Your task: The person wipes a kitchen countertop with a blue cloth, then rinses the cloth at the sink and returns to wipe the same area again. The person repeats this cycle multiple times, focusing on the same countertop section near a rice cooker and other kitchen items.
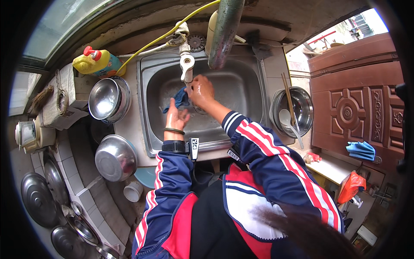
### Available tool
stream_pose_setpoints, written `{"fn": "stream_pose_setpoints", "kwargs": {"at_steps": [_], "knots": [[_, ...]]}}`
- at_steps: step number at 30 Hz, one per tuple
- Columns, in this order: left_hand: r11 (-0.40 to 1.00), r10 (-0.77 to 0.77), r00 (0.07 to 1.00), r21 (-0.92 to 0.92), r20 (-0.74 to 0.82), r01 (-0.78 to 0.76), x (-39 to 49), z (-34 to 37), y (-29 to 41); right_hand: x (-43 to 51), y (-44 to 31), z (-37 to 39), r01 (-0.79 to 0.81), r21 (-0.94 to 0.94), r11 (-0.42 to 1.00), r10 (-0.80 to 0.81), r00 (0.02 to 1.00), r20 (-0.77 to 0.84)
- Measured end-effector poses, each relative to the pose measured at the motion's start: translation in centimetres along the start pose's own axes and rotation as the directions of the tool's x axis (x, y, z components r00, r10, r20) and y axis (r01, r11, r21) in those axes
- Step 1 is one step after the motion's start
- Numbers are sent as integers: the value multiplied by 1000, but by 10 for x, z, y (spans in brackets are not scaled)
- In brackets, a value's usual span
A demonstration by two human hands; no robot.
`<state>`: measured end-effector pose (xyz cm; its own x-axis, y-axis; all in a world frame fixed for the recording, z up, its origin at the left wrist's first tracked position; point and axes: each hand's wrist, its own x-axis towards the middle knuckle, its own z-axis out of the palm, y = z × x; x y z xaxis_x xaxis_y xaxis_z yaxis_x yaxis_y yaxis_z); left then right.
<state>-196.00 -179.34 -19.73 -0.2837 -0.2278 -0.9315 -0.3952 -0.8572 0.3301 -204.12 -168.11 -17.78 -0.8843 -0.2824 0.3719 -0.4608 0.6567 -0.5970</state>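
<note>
A blue cloth [181,98] is in the stainless steel sink [239,126], below the spout of a white tap [187,64]. My right hand [202,92] is wet and bent at the spout, right beside the cloth. Its fingertips are hidden, so whether it grips the cloth cannot be told. Lower down, my left hand [177,118] is wet too, with fingers apart and nothing in them; its thumb reaches up near the cloth's lower end. A dark bangle [174,130] and a black wrist strap [174,147] are on the left wrist.
Left of the sink are stacked metal bowls [105,98], a metal basin [113,158] and a yellow pump bottle [100,63]. On the right, a metal pot [299,97] holds chopsticks [287,90] and a ladle [286,118]. A thick pipe [226,32] overhangs the sink's back edge.
</note>
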Motion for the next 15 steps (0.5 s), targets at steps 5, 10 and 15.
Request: {"fn": "stream_pose_setpoints", "kwargs": {"at_steps": [5, 10, 15], "knots": [[969, 141, 625, -236, 768, 72, 36, 0, -25, -6, -42, -22, -165, 154, 974, 43, 807, 589], [969, 176, 851, -237, 495, -63, 37, 19, -40, -3, -35, -32, -118, -41, 992, 124, 911, 394], [981, 124, 901, -189, 415, -48, 18, 32, -21, 7, -18, -32, -295, -55, 954, 266, 748, 608]]}}
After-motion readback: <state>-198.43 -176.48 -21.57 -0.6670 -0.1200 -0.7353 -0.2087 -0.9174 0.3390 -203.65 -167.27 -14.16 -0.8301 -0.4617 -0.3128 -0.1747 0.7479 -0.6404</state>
